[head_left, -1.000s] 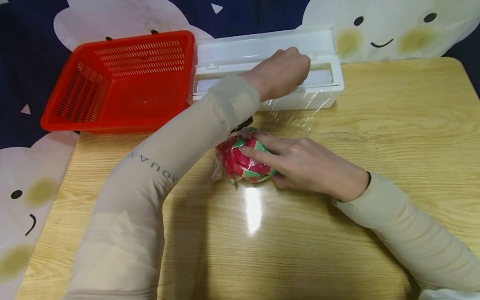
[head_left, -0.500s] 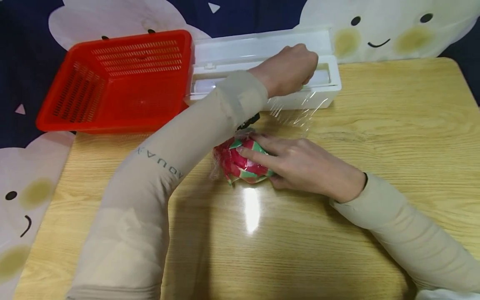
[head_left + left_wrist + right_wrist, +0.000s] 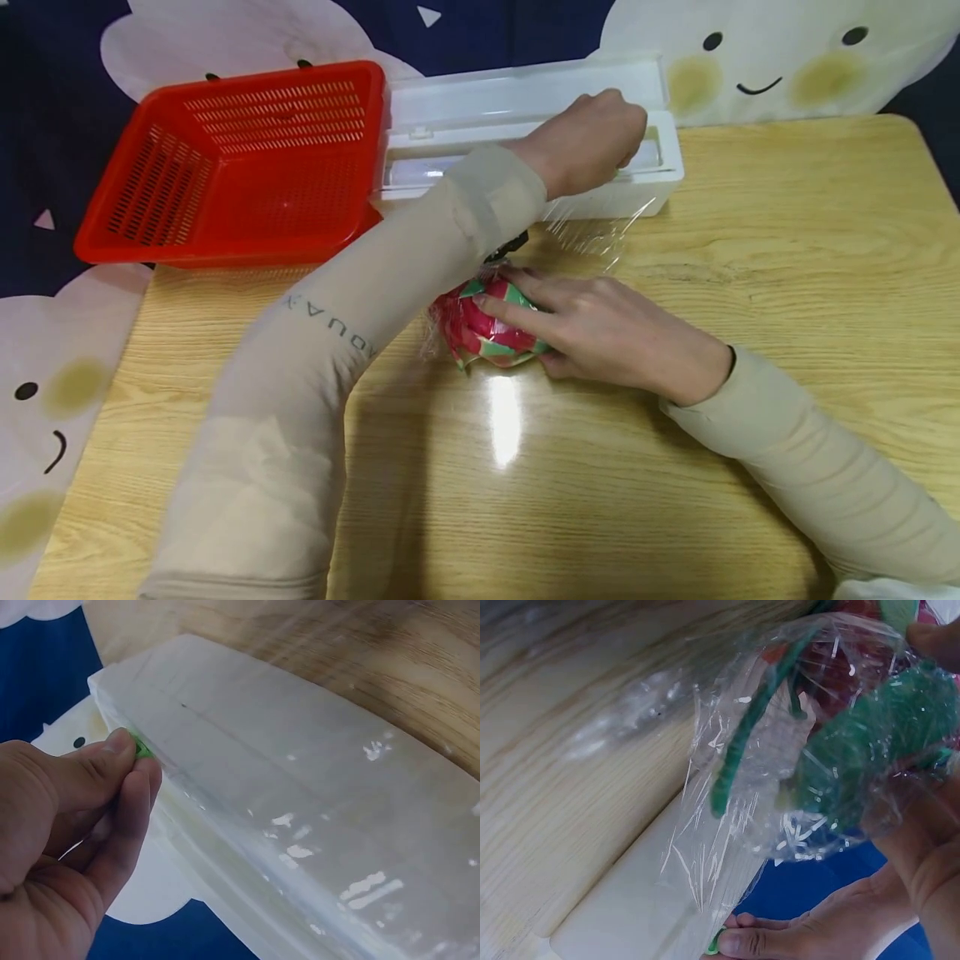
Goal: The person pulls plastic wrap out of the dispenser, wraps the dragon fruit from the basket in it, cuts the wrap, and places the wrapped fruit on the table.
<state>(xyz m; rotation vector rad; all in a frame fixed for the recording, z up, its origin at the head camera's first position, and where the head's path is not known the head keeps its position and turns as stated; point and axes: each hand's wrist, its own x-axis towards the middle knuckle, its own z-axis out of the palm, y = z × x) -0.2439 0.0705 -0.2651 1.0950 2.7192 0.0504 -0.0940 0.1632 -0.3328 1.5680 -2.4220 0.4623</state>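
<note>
In the head view my left hand (image 3: 596,146) is over the front edge of a white cling film box (image 3: 630,196). The left wrist view shows its thumb and finger pinching a small green slide cutter (image 3: 140,745) on that edge. My right hand (image 3: 600,329) grips a pink and green dragon fruit (image 3: 502,329) wrapped in clear film, fingers over its top. From the wrapped fruit, a sheet of film (image 3: 592,237) stretches to the box. The right wrist view shows a thick green part (image 3: 877,750) and a thin green strip (image 3: 754,720) under the film.
To the left of the film box stands a red plastic basket (image 3: 225,258), with nothing seen inside. The box lid (image 3: 517,92) is raised at the back. A wooden table (image 3: 600,500) lies beneath, and a cloud-patterned cloth (image 3: 480,33) hangs behind.
My left hand has slid to the right along the box's front edge, still pinching the green cutter. The right hand and dragon fruit have stayed nearly still.
</note>
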